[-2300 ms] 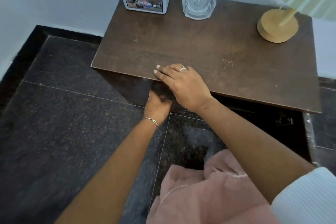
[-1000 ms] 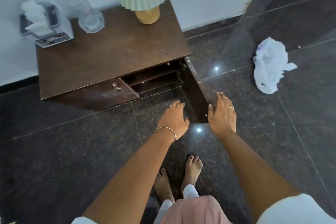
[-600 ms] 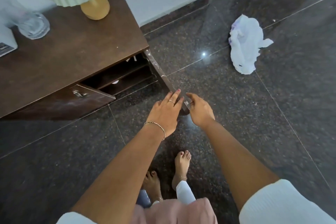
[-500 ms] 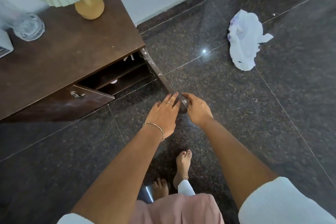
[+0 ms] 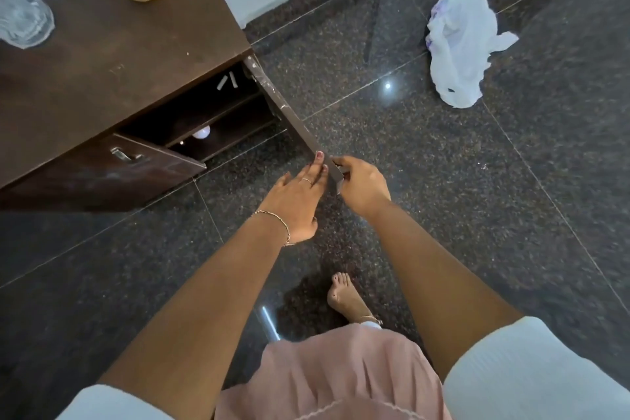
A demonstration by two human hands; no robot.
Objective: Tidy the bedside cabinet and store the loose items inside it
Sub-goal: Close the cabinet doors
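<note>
Cabinet door [image 5: 294,123] is gripped at its free end by the right hand [image 5: 362,188]; the left hand [image 5: 293,203] is laid flat against it.

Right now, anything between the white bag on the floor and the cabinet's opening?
Yes: the open right door juts out between the bag and the opening. The left hand touches, the right hand grips its free end.

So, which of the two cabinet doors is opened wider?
The door gripped by the right hand: it stands swung far out from the cabinet. The other door, with the metal handle, is only ajar.
</note>
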